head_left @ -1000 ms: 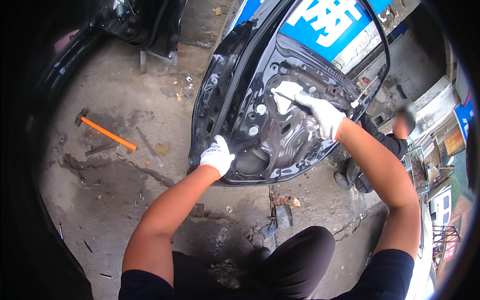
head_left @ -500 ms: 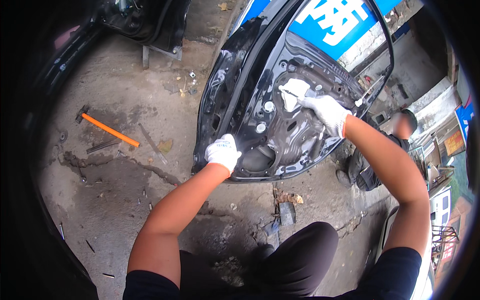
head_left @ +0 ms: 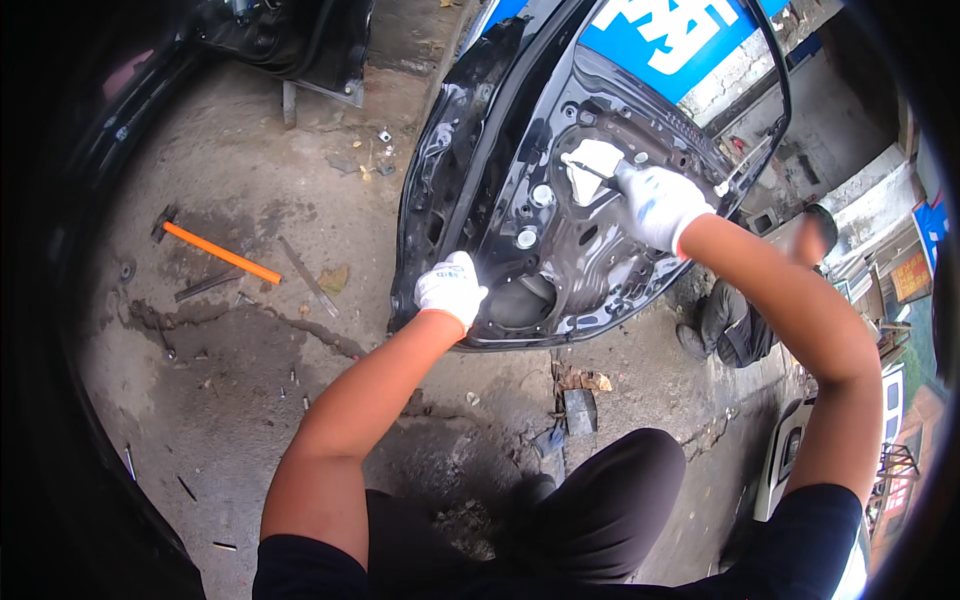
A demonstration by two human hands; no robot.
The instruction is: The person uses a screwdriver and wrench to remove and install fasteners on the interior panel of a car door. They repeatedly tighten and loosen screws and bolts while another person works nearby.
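1. Floor: cracked, stained concrete below and around both hands.
2. Left hand: gloved, thumb up, on the lower left corner of the black car door. Can't tell if it clamps or only presses.
3. Right hand: gloved, fingers look curled round a dark slim piece, blurred, at the right edge of the white patch.
4. Risk: left glove could slide on slick paint; door then shifts or tips. Its support isn't visible.
5. Risk: too much push or a bad angle could skid the dark piece off the patch, scratching paint or jabbing the glove.
6. Door looks: glossy black, stamped, oval opening just right of the left hand, pale round plugs between hands, window frame above right hand.
7. Farther: orange-handled hammer well left of left hand; co-worker right of right hand; blue sign beyond door.
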